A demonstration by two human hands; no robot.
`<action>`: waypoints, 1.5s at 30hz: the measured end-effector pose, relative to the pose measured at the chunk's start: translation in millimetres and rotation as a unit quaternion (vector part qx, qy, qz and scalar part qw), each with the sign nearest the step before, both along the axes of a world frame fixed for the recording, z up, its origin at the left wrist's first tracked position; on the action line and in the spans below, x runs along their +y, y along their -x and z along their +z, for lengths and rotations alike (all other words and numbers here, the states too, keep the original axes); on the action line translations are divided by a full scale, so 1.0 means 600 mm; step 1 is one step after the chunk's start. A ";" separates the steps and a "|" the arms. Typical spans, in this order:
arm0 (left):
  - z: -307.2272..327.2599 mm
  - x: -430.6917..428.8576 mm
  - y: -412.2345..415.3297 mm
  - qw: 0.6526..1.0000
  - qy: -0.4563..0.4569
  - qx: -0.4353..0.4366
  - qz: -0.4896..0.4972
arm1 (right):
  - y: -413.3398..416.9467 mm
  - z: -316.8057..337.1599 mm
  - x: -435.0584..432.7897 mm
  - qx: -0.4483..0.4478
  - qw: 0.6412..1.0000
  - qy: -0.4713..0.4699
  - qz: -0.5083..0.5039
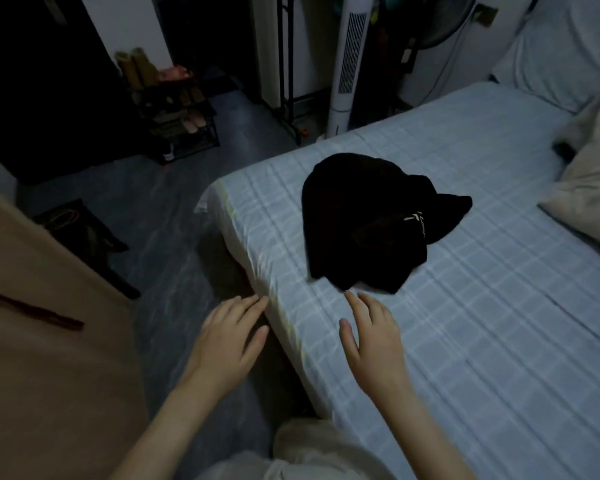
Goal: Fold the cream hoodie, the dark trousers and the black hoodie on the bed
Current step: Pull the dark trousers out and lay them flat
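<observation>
Reaching toward the black hoodie [371, 223], my right hand [371, 337] has its fingers straight and spread, holding nothing. The index tip is just beside the hoodie's near hem; I cannot tell whether it touches. My left hand [229, 337] is loose and empty too, over the bed's [499, 341] left edge. The hoodie lies bunched near the far left corner. A cream cloth [589, 188] sits at the right edge.

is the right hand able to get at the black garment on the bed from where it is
Probably yes: the right hand is open, fingertips just short of the black garment and its near edge, with only bare bed sheet between them.
</observation>
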State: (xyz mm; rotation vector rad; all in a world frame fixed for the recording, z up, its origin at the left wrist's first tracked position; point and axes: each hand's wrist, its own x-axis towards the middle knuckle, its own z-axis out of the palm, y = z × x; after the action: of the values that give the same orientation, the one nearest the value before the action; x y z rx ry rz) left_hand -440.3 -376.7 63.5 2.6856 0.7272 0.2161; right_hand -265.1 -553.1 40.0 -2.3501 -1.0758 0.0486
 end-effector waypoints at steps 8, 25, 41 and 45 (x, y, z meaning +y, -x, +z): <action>0.021 0.158 -0.209 0.996 -0.019 -0.026 -0.081 | -0.148 0.007 0.117 -0.016 0.998 -0.007 -0.061; -0.065 0.583 -0.607 0.928 0.019 0.059 -0.368 | -0.323 -0.058 0.457 0.042 0.950 0.049 -0.305; -0.357 0.695 -1.135 0.961 0.070 0.025 -0.266 | -0.829 -0.269 0.580 -0.001 0.951 0.090 -0.297; -0.440 0.738 -1.253 0.975 0.146 0.082 -0.146 | -0.969 -0.343 0.592 0.024 0.942 0.172 -0.287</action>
State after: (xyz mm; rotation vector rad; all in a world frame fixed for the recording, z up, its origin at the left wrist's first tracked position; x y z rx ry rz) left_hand 311.4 66.3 -200.8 2.5020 0.3651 -0.1751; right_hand 316.4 -197.7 -165.8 -2.8732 -0.3404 0.0814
